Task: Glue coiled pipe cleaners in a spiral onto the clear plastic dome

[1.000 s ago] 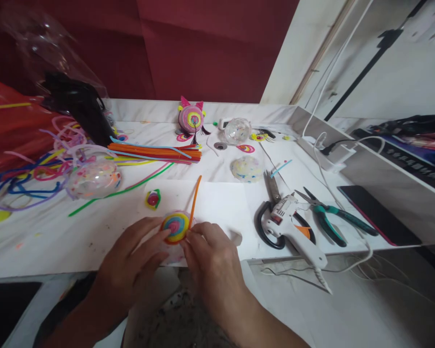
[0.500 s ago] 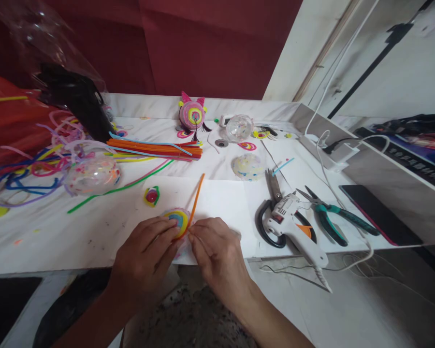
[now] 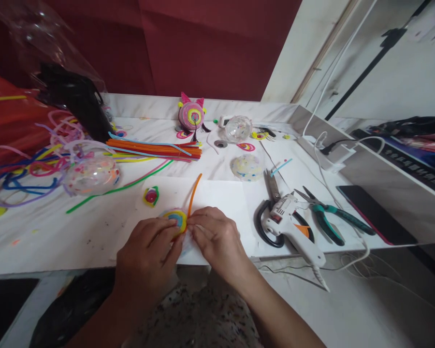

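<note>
A round piece with blue and yellow rings (image 3: 176,218) lies on white paper near the table's front edge. My left hand (image 3: 147,246) covers its lower left part, fingers pressed on it. An orange pipe cleaner (image 3: 194,193) curves along its right edge, with the free end pointing up. My right hand (image 3: 213,237) pinches this pipe cleaner against the edge of the piece. Just behind my left hand sits a small green, yellow and red ornament (image 3: 151,195). The underside of the ringed piece is hidden by my fingers.
A glue gun (image 3: 288,222), black-handled scissors (image 3: 271,188), green pliers (image 3: 324,210) and a phone (image 3: 377,215) lie to the right. Behind are bundled pipe cleaners (image 3: 152,148), a pink decorated ball (image 3: 191,115) and clear domes (image 3: 247,166). Loose pipe cleaners (image 3: 32,169) tangle at left.
My right hand has shifted slightly upward along the orange pipe cleaner, whose free end now bends more. My left hand keeps its hold on the ringed piece.
</note>
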The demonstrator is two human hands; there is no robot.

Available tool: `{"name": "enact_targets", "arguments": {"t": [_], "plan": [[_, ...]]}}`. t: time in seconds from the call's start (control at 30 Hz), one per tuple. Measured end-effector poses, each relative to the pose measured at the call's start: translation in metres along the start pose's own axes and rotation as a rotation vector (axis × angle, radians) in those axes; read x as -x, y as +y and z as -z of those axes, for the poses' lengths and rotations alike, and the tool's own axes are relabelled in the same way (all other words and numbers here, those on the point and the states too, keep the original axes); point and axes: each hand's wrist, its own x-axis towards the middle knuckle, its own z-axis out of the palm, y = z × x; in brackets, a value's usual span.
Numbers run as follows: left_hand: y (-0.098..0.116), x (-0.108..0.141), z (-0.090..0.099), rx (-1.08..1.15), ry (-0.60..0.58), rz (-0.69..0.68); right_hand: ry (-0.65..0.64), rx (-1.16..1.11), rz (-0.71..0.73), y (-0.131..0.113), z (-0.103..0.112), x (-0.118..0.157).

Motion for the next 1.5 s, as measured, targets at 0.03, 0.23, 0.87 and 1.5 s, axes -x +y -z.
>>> {"name": "enact_targets", "arguments": {"t": [0.03,0.23,0.87,1.5], "plan": [[0.0,0.001,0.0,-0.001,0.003,0.0,-0.025,-0.013,-0.006,0.003,0.001,-0.004],[-0.011,0.022,0.0,0.037,-0.025,0.044,-0.174,-0.057,-0.046,0.007,0.007,-0.02],[-0.039,0.043,-0.001,0.137,-0.147,0.029,-0.072,-0.117,-0.124,0.007,0.008,-0.008],[-0.044,-0.018,-0.003,0.304,-0.351,0.16,0.129,0.244,0.049,-0.011,-0.005,0.014]]}}
